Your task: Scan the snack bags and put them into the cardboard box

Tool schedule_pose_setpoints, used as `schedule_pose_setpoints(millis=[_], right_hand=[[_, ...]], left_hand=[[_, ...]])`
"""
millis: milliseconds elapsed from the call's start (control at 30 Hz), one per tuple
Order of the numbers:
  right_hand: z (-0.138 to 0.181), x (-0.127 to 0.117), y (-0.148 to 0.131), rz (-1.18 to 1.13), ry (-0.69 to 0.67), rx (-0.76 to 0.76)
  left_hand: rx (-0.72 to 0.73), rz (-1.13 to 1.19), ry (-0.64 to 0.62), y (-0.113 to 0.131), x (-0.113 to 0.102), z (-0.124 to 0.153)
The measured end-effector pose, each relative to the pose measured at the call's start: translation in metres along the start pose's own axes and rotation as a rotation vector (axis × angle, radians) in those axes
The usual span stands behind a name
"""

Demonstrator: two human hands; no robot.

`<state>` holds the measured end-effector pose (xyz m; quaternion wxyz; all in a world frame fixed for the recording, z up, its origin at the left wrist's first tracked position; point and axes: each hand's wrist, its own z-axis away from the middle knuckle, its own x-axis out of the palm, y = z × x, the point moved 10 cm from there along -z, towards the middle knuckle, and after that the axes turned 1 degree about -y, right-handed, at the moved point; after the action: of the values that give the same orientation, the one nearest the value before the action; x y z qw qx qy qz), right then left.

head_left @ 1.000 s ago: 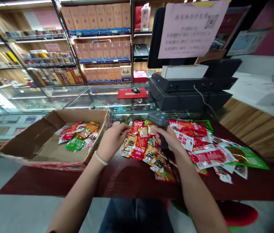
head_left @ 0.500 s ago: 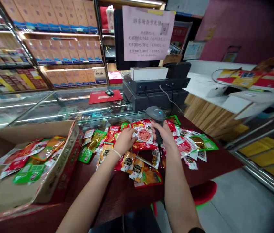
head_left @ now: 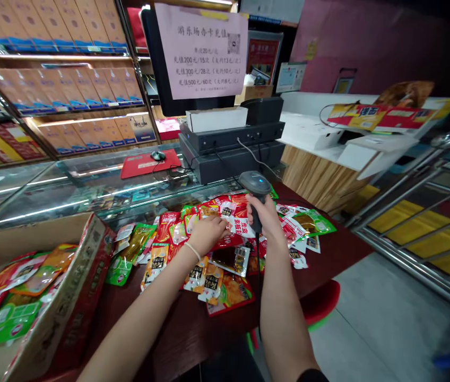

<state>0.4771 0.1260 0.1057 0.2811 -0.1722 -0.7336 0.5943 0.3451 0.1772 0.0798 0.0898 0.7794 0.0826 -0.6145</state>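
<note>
My right hand [head_left: 268,218] is wrapped around the handle of a dark grey barcode scanner [head_left: 255,183]. The scanner is upright, a small blue light glows on its head, and its cable hangs down. To its left, my left hand [head_left: 209,233] has its fingers curled at the edge of a red and white snack packet [head_left: 241,226]; the fingertips are partly hidden. Around both hands lies a pile of snack packets, among them an orange packet [head_left: 228,295], a clear-edged dark packet [head_left: 231,260] and a green packet [head_left: 316,223].
An open cardboard box [head_left: 77,297] with several packets stands at the left of the dark red table [head_left: 169,339]. Behind are a glass counter [head_left: 89,199], a cash drawer [head_left: 228,162] and a monitor bearing a paper sign [head_left: 205,53]. A metal railing [head_left: 404,254] runs along the right.
The view has turned right, shifting the scene leftward. The packet at my left hand shows a different face, now with large red lettering. The scanner stays in my right hand.
</note>
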Motion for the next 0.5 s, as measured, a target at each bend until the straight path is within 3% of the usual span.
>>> schedule_pose_setpoints(millis=[133,233,333,400,500], right_hand=[[0.001,0.004,-0.003,-0.025,-0.014,-0.006],[0.001,0.009,-0.006,-0.066,-0.028,-0.009],[0.003,0.023,-0.006,-0.113,-0.064,0.012],[0.006,0.038,-0.006,-0.123,-0.113,0.026],[0.014,0.064,-0.002,-0.115,-0.202,0.055]], left_hand=[[-0.014,-0.045,0.079,-0.005,-0.024,0.020],[-0.329,-0.031,0.280,-0.047,-0.058,0.056],[-0.702,0.124,0.497,-0.091,-0.080,0.111],[-0.825,0.347,0.621,-0.111,-0.077,0.142],[-0.900,0.747,0.748,-0.135,-0.052,0.176]])
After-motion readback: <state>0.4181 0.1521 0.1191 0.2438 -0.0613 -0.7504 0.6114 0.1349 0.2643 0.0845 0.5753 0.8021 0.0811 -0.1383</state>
